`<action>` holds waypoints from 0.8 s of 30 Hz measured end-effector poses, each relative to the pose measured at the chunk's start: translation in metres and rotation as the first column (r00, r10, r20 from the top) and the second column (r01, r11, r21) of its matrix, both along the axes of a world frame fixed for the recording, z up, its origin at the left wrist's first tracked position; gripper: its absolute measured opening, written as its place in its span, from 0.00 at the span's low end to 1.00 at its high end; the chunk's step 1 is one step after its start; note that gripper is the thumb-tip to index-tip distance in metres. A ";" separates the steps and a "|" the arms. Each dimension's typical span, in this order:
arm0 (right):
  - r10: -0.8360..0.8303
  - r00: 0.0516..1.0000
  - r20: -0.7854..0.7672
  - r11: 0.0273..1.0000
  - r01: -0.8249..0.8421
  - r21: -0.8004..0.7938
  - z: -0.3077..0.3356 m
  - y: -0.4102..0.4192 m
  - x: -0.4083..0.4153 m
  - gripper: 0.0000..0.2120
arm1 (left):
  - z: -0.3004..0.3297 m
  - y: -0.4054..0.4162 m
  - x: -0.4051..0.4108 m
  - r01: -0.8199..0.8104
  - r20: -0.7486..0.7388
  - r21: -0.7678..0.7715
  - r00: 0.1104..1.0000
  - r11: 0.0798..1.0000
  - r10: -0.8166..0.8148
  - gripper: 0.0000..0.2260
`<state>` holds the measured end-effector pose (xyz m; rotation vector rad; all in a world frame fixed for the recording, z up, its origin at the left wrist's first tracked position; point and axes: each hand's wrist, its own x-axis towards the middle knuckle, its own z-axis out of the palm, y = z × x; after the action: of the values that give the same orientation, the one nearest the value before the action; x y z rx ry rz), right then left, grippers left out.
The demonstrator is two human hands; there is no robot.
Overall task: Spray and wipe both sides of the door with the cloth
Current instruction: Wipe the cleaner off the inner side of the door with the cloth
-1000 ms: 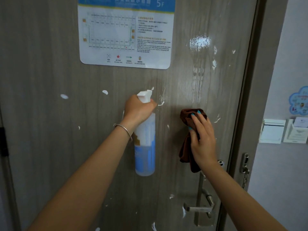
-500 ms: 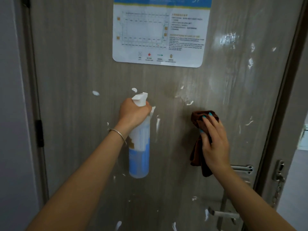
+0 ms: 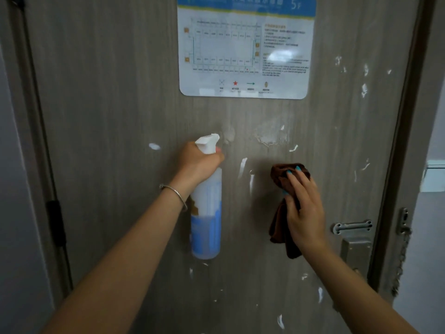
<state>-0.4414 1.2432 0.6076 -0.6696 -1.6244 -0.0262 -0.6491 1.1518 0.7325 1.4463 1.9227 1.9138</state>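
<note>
The spray bottle (image 3: 206, 213) is held upright near the middle of the door (image 3: 115, 131), nozzle aimed at the panel. It is translucent white with a blue label; a bluish liquid level is seen through roughly its lower half, though label and liquid cannot be clearly separated. The neck under the white trigger head is gripped by the left hand (image 3: 198, 162), fingers curled round it. A thin metal bangle (image 3: 173, 192) is worn on that wrist.

The brown cloth (image 3: 284, 208) is bunched and pressed flat to the door by the right hand (image 3: 304, 210), right of the bottle and apart from it; the fingers are laid over its upper fold, the thumb hooked round its side, and its lower part hangs loose.

White foam streaks (image 3: 242, 168) and wet smears are scattered over the grey wood-grain panel. A floor-plan notice (image 3: 244, 51) is fixed at the top edge. A lock plate (image 3: 355, 249) and latch bar (image 3: 352, 226) are mounted at the right edge, a dark hinge (image 3: 55, 222) at the left. Beyond the right edge a door chain (image 3: 402, 251) hangs on the frame.
</note>
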 end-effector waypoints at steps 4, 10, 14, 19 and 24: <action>-0.027 0.999 0.020 0.999 0.028 -0.035 -0.001 -0.012 0.003 0.24 | -0.006 0.000 -0.007 0.034 -0.027 -0.046 0.999 0.998 -0.035 0.07; -0.053 0.999 0.007 0.998 0.053 -0.019 0.003 -0.019 0.003 0.22 | -0.011 -0.013 -0.012 -0.043 0.027 -0.067 0.999 0.997 0.044 0.08; -0.002 0.999 0.033 0.999 0.004 -0.039 0.005 -0.021 -0.002 0.23 | -0.016 -0.024 -0.026 -0.049 0.088 -0.013 0.995 0.999 0.049 0.04; 0.018 0.999 0.041 1.000 -0.018 -0.012 0.003 -0.019 -0.016 0.23 | -0.026 -0.034 -0.047 -0.060 0.132 0.026 0.990 0.998 0.056 0.09; 0.039 0.997 0.062 0.999 -0.039 -0.001 0.000 -0.018 -0.032 0.22 | -0.030 -0.047 -0.063 -0.178 0.112 -0.006 0.978 0.984 0.178 0.06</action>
<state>-0.4730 1.2253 0.6076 -0.6426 -1.6970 -0.0191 -0.7123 1.1052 0.7024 1.1741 2.0592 2.0245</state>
